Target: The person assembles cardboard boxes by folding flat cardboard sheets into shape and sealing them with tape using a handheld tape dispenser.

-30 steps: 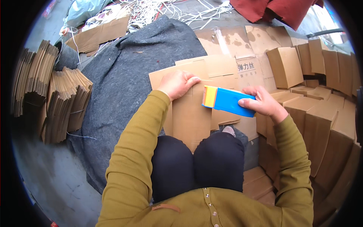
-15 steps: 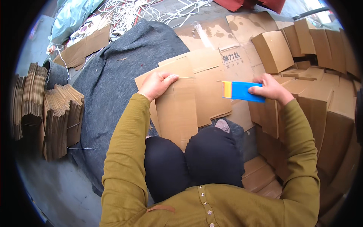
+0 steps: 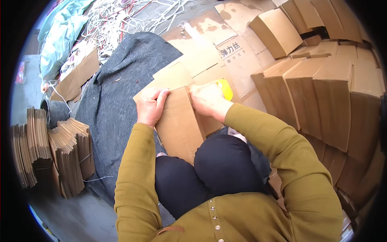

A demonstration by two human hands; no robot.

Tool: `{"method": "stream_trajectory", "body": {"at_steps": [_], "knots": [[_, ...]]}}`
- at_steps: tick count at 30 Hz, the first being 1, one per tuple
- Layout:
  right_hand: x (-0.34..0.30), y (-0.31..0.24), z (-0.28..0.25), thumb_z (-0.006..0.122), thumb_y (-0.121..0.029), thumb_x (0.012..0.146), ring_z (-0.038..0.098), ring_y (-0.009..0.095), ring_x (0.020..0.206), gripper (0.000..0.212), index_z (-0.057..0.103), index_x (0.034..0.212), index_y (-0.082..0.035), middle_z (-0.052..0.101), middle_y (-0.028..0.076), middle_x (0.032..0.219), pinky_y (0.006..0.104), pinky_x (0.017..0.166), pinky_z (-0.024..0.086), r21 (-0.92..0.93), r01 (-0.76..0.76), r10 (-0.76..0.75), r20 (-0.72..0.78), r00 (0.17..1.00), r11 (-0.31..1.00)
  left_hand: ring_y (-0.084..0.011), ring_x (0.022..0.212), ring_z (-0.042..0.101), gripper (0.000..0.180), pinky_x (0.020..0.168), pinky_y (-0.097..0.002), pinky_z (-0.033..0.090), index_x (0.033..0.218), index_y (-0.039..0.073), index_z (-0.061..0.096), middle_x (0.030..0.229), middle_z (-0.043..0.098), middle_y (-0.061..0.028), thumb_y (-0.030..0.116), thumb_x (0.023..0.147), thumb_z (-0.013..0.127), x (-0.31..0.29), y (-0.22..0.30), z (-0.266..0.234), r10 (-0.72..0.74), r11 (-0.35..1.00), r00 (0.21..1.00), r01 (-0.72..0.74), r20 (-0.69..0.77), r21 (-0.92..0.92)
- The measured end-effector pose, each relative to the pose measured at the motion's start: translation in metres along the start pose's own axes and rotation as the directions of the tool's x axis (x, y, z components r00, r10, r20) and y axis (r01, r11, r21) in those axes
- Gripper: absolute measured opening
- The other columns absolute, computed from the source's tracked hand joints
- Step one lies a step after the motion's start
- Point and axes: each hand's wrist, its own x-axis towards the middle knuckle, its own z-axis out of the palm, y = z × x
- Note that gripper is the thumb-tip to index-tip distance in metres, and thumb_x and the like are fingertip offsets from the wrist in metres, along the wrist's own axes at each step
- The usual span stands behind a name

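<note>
Between my knees and the stack of flat cardboard sheets (image 3: 175,75), a small cardboard box (image 3: 179,121) is held tilted, one broad side toward me. My left hand (image 3: 151,105) is closed on its upper left edge, thumb on top. Beside the box's upper right edge, my right hand (image 3: 209,99) is closed round what looks like a tape dispenser (image 3: 225,89); only its rounded yellow end shows past the hand. The fingers hide the rest of it, and also part of the box's far right edge.
Made-up cartons (image 3: 322,88) are piled at the right. Bundles of flattened cardboard (image 3: 66,157) stand at the left. A dark grey blanket (image 3: 109,92) covers the floor beside me; white strapping strips (image 3: 117,20) and a pale teal plastic sheet (image 3: 60,44) lie behind it.
My right hand has swung left, from holding the blue-and-yellow tool out in the air to the box's edge. The cardboard under my left hand has changed from looking flat to showing a folded edge.
</note>
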Motion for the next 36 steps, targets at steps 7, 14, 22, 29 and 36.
{"method": "stream_trajectory", "body": {"at_steps": [7, 14, 22, 29, 36], "knots": [[0.007, 0.012, 0.062, 0.046, -0.013, 0.093, 0.066, 0.029, 0.086, 0.036, 0.060, 0.122, 0.003, 0.071, 0.014, 0.089, 0.0407, 0.080, 0.051, -0.144, 0.041, -0.080, -0.274, 0.958, 0.989, -0.0293, 0.107, 0.060, 0.024, 0.094, -0.0391, 0.048, 0.101, 0.006, 0.073, 0.110, 0.069, -0.0107, 0.026, 0.096, 0.060, 0.003, -0.005, 0.012, 0.073, 0.996, 0.987, -0.065, -0.142, 0.060], [-0.038, 0.034, -0.021, 0.064, -0.035, 0.080, 0.071, 0.029, 0.091, 0.035, 0.073, 0.096, -0.006, 0.072, 0.018, 0.096, 0.0423, 0.077, 0.055, 0.076, -0.200, 0.200, 0.009, 0.980, 0.977, -0.0363, 0.142, 0.028, 0.058, 0.114, -0.0548, 0.021, 0.145, 0.010, 0.043, 0.153, 0.033, -0.0174, 0.038, 0.096, 0.055, -0.036, -0.005, -0.002, -0.318, 0.890, 0.862, 0.415, -0.394, 0.189], [-0.166, 0.073, -0.139, 0.069, -0.023, 0.082, 0.062, 0.013, 0.087, 0.036, 0.070, 0.106, 0.004, 0.070, 0.008, 0.096, 0.0270, 0.083, 0.049, 0.907, 0.314, 0.001, -0.327, 0.945, 0.282, -0.0155, 0.098, 0.057, 0.043, 0.085, -0.0308, 0.047, 0.120, 0.003, 0.060, 0.107, 0.061, -0.0052, 0.042, 0.103, 0.049, -0.089, 0.145, -0.031, -0.391, 0.284, 0.900, 0.318, 0.194, -0.904], [-0.231, 0.040, -0.176, 0.072, -0.025, 0.078, 0.065, 0.014, 0.088, 0.040, 0.070, 0.104, 0.005, 0.072, 0.010, 0.096, 0.0273, 0.082, 0.052, 0.843, 0.446, -0.232, -0.388, 0.892, 0.300, -0.0112, 0.092, 0.055, 0.042, 0.081, -0.0274, 0.045, 0.117, 0.005, 0.061, 0.105, 0.063, -0.0016, 0.043, 0.102, 0.051, -0.154, 0.232, -0.061, -0.078, -0.190, 0.973, 0.201, 0.219, -0.961], [-0.250, 0.020, -0.152, 0.071, -0.029, 0.079, 0.065, 0.014, 0.087, 0.043, 0.068, 0.103, 0.006, 0.071, 0.011, 0.096, 0.0273, 0.082, 0.052, 0.817, 0.400, -0.271, -0.308, 0.912, 0.416, -0.0087, 0.078, 0.061, 0.021, 0.074, -0.0261, 0.048, 0.105, 0.009, 0.066, 0.089, 0.068, 0.0013, 0.026, 0.101, 0.056, -0.196, 0.227, -0.049, -0.234, -0.040, 0.955, 0.177, 0.181, -0.983]]}}
